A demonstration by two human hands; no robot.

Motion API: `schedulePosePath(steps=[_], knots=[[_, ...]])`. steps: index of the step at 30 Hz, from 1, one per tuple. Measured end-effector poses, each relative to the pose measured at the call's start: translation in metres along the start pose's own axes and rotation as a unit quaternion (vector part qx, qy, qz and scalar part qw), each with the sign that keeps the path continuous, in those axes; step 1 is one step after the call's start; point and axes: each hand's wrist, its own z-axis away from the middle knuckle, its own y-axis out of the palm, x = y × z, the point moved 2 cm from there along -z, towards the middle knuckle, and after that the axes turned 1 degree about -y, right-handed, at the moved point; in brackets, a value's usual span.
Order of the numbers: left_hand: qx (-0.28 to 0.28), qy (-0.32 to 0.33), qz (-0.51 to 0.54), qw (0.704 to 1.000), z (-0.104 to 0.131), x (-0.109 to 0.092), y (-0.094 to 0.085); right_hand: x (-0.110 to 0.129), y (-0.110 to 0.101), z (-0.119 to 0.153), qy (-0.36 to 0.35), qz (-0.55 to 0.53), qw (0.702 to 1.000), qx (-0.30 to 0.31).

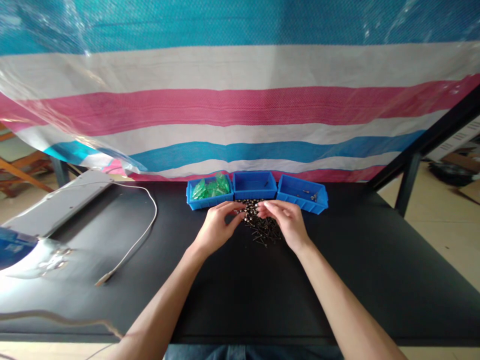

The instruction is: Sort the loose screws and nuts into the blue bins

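A heap of small dark screws (264, 231), some with shiny heads, lies on the black table in front of the blue bins. My left hand (216, 222) is at the heap's left edge, its thumb and index finger apart with a gap between them. On the other side, my right hand (287, 220) reaches over the heap with its fingertips drawn together. A small pale spot shows at those fingertips, but what they hold is too small to make out.
Behind the heap stand a left bin (202, 204) with green plastic pieces, a middle bin (255, 193) with one small dark piece and a right bin (300, 200) with a few screws. A white cable (144, 235) and a lamp (18, 252) are at left; a striped sheet (240, 107) hangs behind.
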Motion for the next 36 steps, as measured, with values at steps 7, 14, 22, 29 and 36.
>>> schedulePosePath(steps=[7,14,22,29,36], knots=[[0.037,0.101,-0.240,0.965,0.004,0.026,0.007,-0.006,-0.022,-0.005,-0.096,0.095,0.948,-0.289],[0.019,0.063,-0.267,0.961,0.003,0.027,0.002,-0.009,-0.018,-0.006,-0.097,0.071,0.957,-0.263],[0.027,0.014,-0.254,0.967,0.001,0.025,-0.002,-0.010,-0.016,-0.006,-0.097,0.075,0.967,-0.225],[-0.024,0.014,-0.264,0.964,0.002,0.022,-0.005,-0.011,-0.016,-0.007,-0.093,0.069,0.972,-0.204],[0.003,-0.052,-0.253,0.966,0.002,0.028,-0.007,-0.011,-0.016,-0.007,-0.084,0.056,0.973,-0.206]])
